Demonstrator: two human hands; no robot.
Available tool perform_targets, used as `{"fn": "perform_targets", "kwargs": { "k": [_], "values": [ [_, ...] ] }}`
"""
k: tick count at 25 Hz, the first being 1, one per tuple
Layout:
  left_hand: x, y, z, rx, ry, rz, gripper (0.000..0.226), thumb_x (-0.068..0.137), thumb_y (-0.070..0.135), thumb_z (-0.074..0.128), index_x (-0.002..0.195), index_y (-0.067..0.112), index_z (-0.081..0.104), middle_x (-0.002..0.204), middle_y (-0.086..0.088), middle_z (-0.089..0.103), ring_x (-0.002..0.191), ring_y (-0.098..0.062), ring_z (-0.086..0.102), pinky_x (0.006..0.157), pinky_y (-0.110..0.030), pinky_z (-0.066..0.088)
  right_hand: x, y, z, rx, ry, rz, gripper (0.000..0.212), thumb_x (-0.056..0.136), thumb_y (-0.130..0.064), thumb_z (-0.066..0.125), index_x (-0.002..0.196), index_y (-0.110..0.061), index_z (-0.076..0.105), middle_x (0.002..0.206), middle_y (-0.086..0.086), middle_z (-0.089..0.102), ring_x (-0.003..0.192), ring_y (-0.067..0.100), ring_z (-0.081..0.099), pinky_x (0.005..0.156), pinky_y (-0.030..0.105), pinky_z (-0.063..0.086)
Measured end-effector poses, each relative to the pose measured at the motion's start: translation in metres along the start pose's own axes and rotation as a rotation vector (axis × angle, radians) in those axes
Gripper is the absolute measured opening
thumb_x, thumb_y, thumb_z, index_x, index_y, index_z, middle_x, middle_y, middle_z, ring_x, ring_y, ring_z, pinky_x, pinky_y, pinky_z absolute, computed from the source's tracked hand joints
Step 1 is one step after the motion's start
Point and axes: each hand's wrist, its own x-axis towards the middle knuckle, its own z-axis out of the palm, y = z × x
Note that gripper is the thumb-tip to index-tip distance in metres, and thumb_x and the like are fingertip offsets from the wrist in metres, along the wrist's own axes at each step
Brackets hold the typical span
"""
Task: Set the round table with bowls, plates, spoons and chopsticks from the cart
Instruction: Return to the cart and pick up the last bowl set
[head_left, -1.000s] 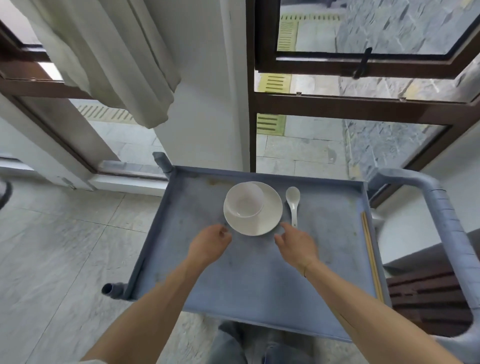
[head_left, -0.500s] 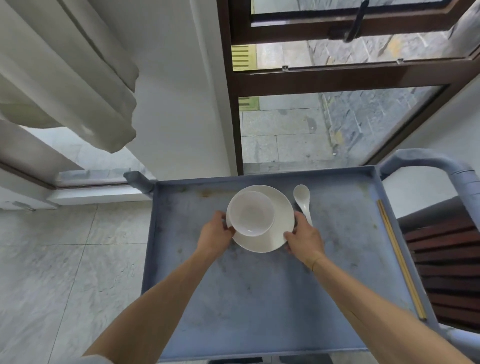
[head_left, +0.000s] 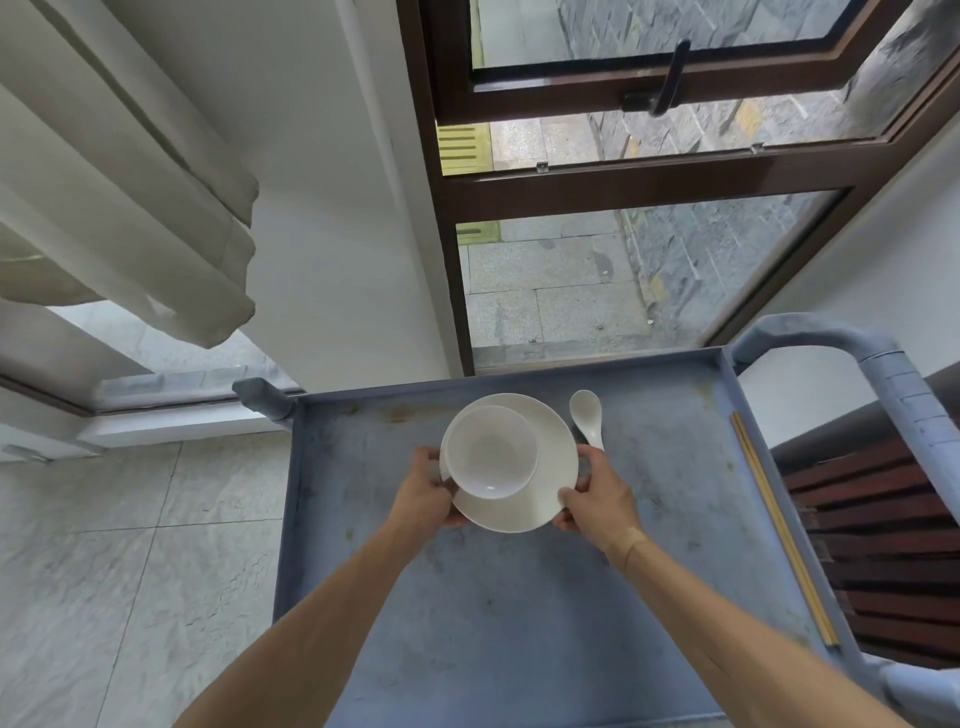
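A white plate (head_left: 550, 447) with a white bowl (head_left: 491, 451) standing on it is over the far middle of the blue cart tray (head_left: 519, 623). My left hand (head_left: 423, 499) grips the plate's left rim and my right hand (head_left: 597, 499) grips its right rim. The near edge of the plate looks raised off the tray. A white spoon (head_left: 588, 415) lies on the tray just right of the plate, partly behind my right hand. A pair of wooden chopsticks (head_left: 779, 525) lies along the tray's right wall.
The cart's grey handle (head_left: 904, 395) arches at the right. A brown-framed window (head_left: 623, 182) and a white wall stand just beyond the cart. A pale curtain (head_left: 119, 197) hangs at the left. Dark wooden slats (head_left: 893, 545) sit right of the cart. Grey tiled floor (head_left: 130, 545) lies at the left.
Both hands reached forward and closed on the plate's two rims. The plate with the bowl now appears tilted up off the tray. The camera moved closer and looks more steeply down.
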Motion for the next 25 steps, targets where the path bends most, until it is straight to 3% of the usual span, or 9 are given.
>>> {"fn": "perform_targets", "kwargs": {
  "k": [3,6,9,12,15,19,22,25],
  "values": [
    [-0.006,0.005,0.002,-0.051,-0.01,-0.015,0.048,0.092,-0.008,0.049,0.123,0.029,0.05,0.11,-0.018,0.066,0.093,-0.032,0.07,0.055,-0.035,0.061,-0.002,0.002,-0.007,0.057,-0.028,-0.009,0.051,0.079,-0.003,0.053,0.113,-0.042,0.05,0.071,0.008,0.069,0.055,0.023,0.071,0.063,0.039,0.063],
    [-0.013,0.007,0.004,-0.079,0.011,-0.02,0.057,0.086,-0.016,0.042,0.121,0.028,0.052,0.104,-0.019,0.069,0.086,-0.03,0.072,0.052,-0.035,0.06,-0.001,0.004,-0.016,-0.058,0.036,-0.08,0.029,0.086,-0.03,0.057,0.112,-0.042,0.054,0.072,-0.005,0.064,0.058,0.02,0.068,0.063,0.036,0.058],
    [-0.017,0.009,0.001,-0.061,0.02,-0.019,0.059,0.085,-0.017,0.041,0.121,0.028,0.052,0.101,-0.018,0.069,0.085,-0.031,0.072,0.053,-0.036,0.06,0.013,0.004,-0.03,-0.375,0.281,-0.117,0.035,0.09,-0.046,0.053,0.121,-0.03,0.054,0.097,-0.007,0.063,0.086,0.021,0.061,0.074,0.035,0.047],
    [-0.02,0.008,-0.001,-0.032,0.027,-0.018,0.06,0.085,-0.018,0.042,0.12,0.029,0.053,0.099,-0.019,0.07,0.084,-0.031,0.073,0.052,-0.035,0.06,0.026,0.001,-0.031,-0.568,0.281,-0.046,0.042,0.09,-0.041,0.059,0.125,-0.019,0.05,0.121,0.005,0.056,0.109,0.029,0.055,0.085,0.038,0.045],
    [-0.022,0.008,-0.002,-0.009,0.022,-0.015,0.062,0.084,-0.02,0.042,0.122,0.028,0.053,0.099,-0.021,0.07,0.083,-0.031,0.073,0.053,-0.035,0.06,0.034,-0.005,-0.022,-0.641,0.242,0.011,0.031,0.09,-0.032,0.059,0.11,-0.011,0.05,0.113,0.01,0.061,0.103,0.033,0.059,0.082,0.039,0.048],
    [-0.021,0.009,-0.003,0.003,0.01,-0.013,0.059,0.087,-0.018,0.044,0.119,0.03,0.052,0.101,-0.022,0.069,0.084,-0.03,0.072,0.053,-0.035,0.06,0.039,-0.012,-0.018,-0.671,0.205,0.07,0.029,0.09,-0.024,0.052,0.113,-0.006,0.052,0.113,0.015,0.064,0.104,0.036,0.061,0.08,0.038,0.047],
    [-0.016,0.01,-0.001,0.02,0.005,-0.007,0.058,0.087,-0.019,0.043,0.117,0.03,0.054,0.098,-0.02,0.069,0.08,-0.027,0.072,0.05,-0.033,0.059,0.037,-0.011,-0.027,-0.679,0.194,0.151,0.025,0.085,-0.022,0.05,0.102,-0.012,0.064,0.089,0.01,0.063,0.083,0.031,0.06,0.069,0.029,0.042],
    [-0.01,0.013,0.004,0.038,-0.009,0.012,0.057,0.087,-0.018,0.046,0.116,0.031,0.055,0.095,-0.019,0.07,0.072,-0.024,0.074,0.05,-0.034,0.059,0.028,0.004,-0.043,-0.624,0.299,0.158,0.027,0.089,-0.039,0.05,0.08,-0.018,0.065,0.078,0.005,0.063,0.065,0.026,0.053,0.06,0.027,0.039]
  ]
}}
